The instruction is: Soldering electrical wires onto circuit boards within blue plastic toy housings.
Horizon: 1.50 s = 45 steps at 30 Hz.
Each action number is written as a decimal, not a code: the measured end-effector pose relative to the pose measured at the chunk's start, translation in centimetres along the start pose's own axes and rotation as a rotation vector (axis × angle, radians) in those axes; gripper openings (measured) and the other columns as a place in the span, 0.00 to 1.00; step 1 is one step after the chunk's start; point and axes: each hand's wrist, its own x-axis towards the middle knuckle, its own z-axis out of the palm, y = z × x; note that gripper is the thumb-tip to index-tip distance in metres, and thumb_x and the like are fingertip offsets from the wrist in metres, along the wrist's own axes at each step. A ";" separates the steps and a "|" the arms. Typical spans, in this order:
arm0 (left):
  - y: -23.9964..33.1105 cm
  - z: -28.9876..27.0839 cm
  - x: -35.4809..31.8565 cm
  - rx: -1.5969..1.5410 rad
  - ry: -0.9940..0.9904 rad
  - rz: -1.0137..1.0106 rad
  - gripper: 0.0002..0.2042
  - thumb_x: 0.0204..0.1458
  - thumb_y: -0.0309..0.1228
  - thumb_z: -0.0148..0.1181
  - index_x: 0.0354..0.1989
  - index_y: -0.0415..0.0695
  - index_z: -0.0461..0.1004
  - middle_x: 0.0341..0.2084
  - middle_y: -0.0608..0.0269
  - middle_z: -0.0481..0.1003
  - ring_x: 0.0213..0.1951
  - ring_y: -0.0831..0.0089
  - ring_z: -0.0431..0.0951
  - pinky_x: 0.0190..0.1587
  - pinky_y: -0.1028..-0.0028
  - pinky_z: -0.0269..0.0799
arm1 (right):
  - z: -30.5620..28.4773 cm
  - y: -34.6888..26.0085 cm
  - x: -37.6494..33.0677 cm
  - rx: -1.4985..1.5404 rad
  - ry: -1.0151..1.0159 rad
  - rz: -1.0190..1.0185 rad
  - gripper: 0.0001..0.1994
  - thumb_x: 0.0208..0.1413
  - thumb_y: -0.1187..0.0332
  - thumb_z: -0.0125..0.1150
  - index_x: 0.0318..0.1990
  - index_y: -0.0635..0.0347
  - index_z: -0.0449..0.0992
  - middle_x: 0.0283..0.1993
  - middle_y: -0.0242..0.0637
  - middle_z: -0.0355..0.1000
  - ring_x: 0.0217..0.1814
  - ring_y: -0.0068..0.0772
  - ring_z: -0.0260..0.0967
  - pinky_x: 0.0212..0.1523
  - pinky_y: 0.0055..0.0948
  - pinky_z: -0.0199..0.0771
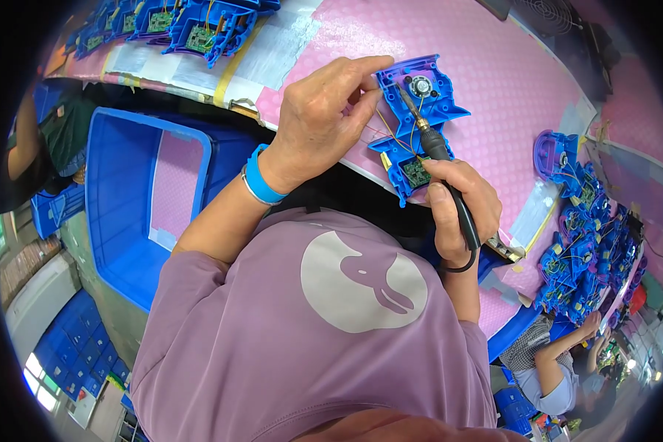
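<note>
In my right hand (468, 199) is a soldering iron (435, 140), gripped by its black handle with the cord looping below. Its metal tip reaches down onto a blue plastic housing half (446, 110) that carries a round speaker (421, 86). My left hand (331, 103) grips the left edge of that housing, index finger at the top corner and thumb lower down. Thin wires run from there to a second blue housing piece (396, 166) holding a green circuit board (416, 173), partly behind my right hand. Where exactly the iron's tip touches is too small to tell.
Several blue housings with boards (199, 37) line the table's far left. More wired housings (567, 250) are heaped at the right. A blue bin (206, 169) stands left of me below the table edge. A co-worker's arm (560, 353) shows at lower right; another person is at far left.
</note>
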 end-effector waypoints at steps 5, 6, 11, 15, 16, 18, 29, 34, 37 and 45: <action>1.4 -2.3 0.2 -0.015 0.011 -0.127 0.19 0.45 0.14 0.67 0.48 0.43 0.81 0.28 0.68 0.74 0.23 0.85 0.71 0.24 0.82 0.64 | 0.1 0.2 -0.3 0.022 0.036 -0.005 0.12 0.52 0.74 0.58 0.41 0.73 0.80 0.24 0.40 0.71 0.22 0.27 0.67 0.25 0.26 0.64; 1.6 -2.8 0.1 -0.034 0.014 -0.179 0.18 0.44 0.14 0.66 0.46 0.43 0.82 0.28 0.68 0.73 0.23 0.85 0.69 0.24 0.83 0.64 | 0.1 0.1 -0.3 0.027 0.042 0.003 0.13 0.52 0.73 0.58 0.42 0.74 0.80 0.24 0.39 0.71 0.22 0.27 0.67 0.25 0.26 0.63; 0.1 -2.8 -1.1 -0.042 -0.067 0.191 0.19 0.40 0.12 0.66 0.42 0.44 0.84 0.27 0.64 0.75 0.23 0.78 0.74 0.23 0.79 0.68 | 0.2 0.1 -0.1 0.031 0.039 0.002 0.13 0.52 0.73 0.58 0.41 0.74 0.80 0.25 0.40 0.72 0.23 0.27 0.67 0.25 0.26 0.64; 0.1 -2.3 -1.6 0.057 -0.145 0.299 0.19 0.35 0.14 0.69 0.39 0.44 0.83 0.27 0.64 0.75 0.22 0.72 0.77 0.22 0.76 0.70 | 0.1 -0.2 0.2 0.004 0.014 0.007 0.12 0.52 0.74 0.58 0.40 0.73 0.80 0.27 0.42 0.74 0.24 0.28 0.69 0.28 0.26 0.67; 0.3 -2.4 -1.6 0.072 -0.187 0.301 0.18 0.36 0.15 0.69 0.39 0.44 0.83 0.27 0.64 0.76 0.22 0.72 0.77 0.22 0.76 0.70 | 0.1 -0.2 0.2 -0.005 0.009 0.010 0.12 0.52 0.74 0.58 0.40 0.73 0.80 0.28 0.42 0.75 0.25 0.28 0.70 0.29 0.26 0.68; 0.3 -2.6 -1.6 0.088 -0.228 0.304 0.18 0.36 0.16 0.69 0.39 0.44 0.83 0.27 0.64 0.76 0.23 0.73 0.77 0.22 0.75 0.70 | 0.1 -0.2 0.2 -0.009 0.015 0.012 0.12 0.52 0.74 0.58 0.40 0.72 0.80 0.28 0.42 0.75 0.25 0.28 0.70 0.29 0.26 0.68; -0.4 -2.9 -1.3 0.211 -0.227 0.322 0.15 0.39 0.19 0.70 0.39 0.43 0.83 0.30 0.63 0.79 0.25 0.70 0.80 0.24 0.74 0.74 | -0.4 -0.2 0.0 0.027 0.051 -0.009 0.09 0.47 0.79 0.61 0.38 0.69 0.80 0.25 0.43 0.75 0.23 0.38 0.72 0.24 0.32 0.69; -0.5 -2.1 0.0 0.175 -0.155 0.410 0.15 0.39 0.19 0.70 0.40 0.42 0.83 0.34 0.61 0.81 0.27 0.69 0.82 0.25 0.74 0.76 | -0.5 -0.1 -0.3 0.041 0.058 0.042 0.10 0.47 0.78 0.61 0.38 0.69 0.80 0.26 0.44 0.76 0.24 0.38 0.74 0.26 0.31 0.70; -0.7 -1.9 0.5 0.173 -0.168 0.422 0.16 0.39 0.19 0.70 0.40 0.41 0.82 0.35 0.59 0.81 0.29 0.68 0.83 0.27 0.74 0.78 | -0.4 -0.1 -0.2 0.047 0.053 0.056 0.09 0.47 0.78 0.61 0.38 0.69 0.80 0.27 0.44 0.76 0.25 0.38 0.74 0.27 0.31 0.71; -1.8 -1.3 0.3 0.145 -0.194 0.393 0.18 0.36 0.19 0.71 0.41 0.41 0.81 0.38 0.59 0.82 0.33 0.66 0.84 0.32 0.74 0.81 | -0.1 -0.1 -0.1 0.042 0.040 0.047 0.13 0.52 0.73 0.58 0.41 0.74 0.80 0.23 0.40 0.72 0.22 0.26 0.68 0.25 0.25 0.65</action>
